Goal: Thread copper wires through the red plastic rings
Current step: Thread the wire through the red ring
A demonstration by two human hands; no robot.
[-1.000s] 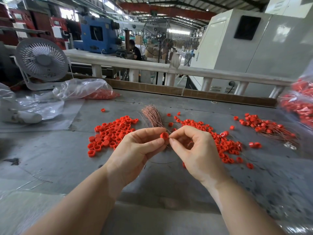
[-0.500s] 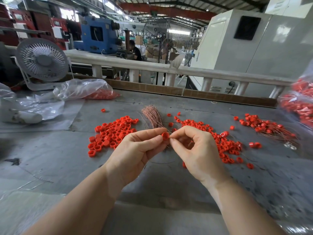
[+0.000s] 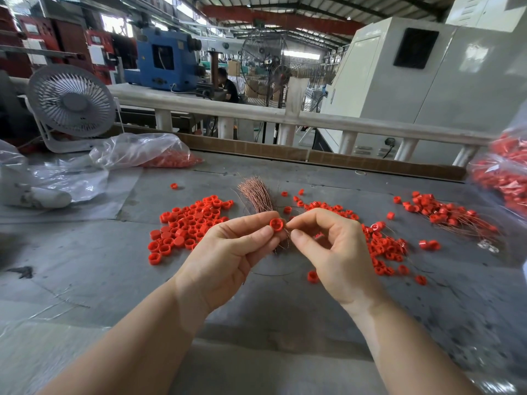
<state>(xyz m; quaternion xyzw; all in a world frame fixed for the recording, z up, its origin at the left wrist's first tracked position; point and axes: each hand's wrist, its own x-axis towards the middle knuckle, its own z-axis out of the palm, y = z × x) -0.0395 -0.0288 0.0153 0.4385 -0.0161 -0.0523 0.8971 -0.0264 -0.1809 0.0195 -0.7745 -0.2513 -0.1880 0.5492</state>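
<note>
Between both hands' fingers (image 3: 263,232), red ring (image 3: 277,224) pinched

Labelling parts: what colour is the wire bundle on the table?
Coppery pink-brown, a fanned wire bundle behind the hands; head view, the only one.

Two hands (image 3: 228,252), one wire bundle (image 3: 256,195), two fans (image 3: 71,101).
</note>
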